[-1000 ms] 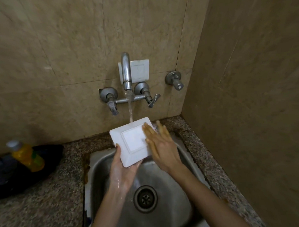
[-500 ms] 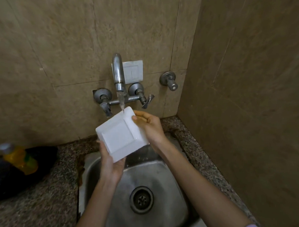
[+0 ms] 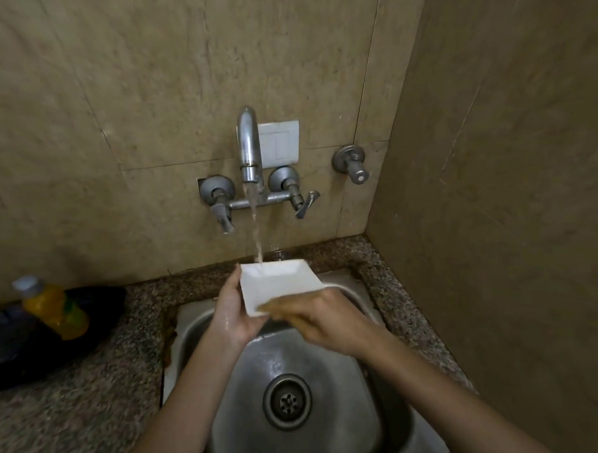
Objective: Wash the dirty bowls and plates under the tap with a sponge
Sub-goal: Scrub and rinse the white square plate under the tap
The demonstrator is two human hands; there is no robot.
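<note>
A white square plate (image 3: 279, 278) is held level over the steel sink (image 3: 334, 368), hollow side up. Water from the wall tap (image 3: 249, 143) falls into its far part. My left hand (image 3: 231, 315) grips the plate's left edge, thumb on the rim and fingers underneath. My right hand (image 3: 322, 316) is blurred and lies across the plate's near edge, its fingers stretched out towards the left and touching the plate. No sponge is in view.
The sink drain (image 3: 287, 402) lies below the hands. On the speckled stone counter (image 3: 76, 407) at the left stands a yellow bottle (image 3: 54, 307) against a black object (image 3: 18, 348). A tiled side wall closes the right. A second valve (image 3: 351, 164) sticks out beside the tap.
The plate was tilted with its underside towards me and has been turned hollow side up, lower under the stream. My right hand moved from the plate's right edge across its near edge.
</note>
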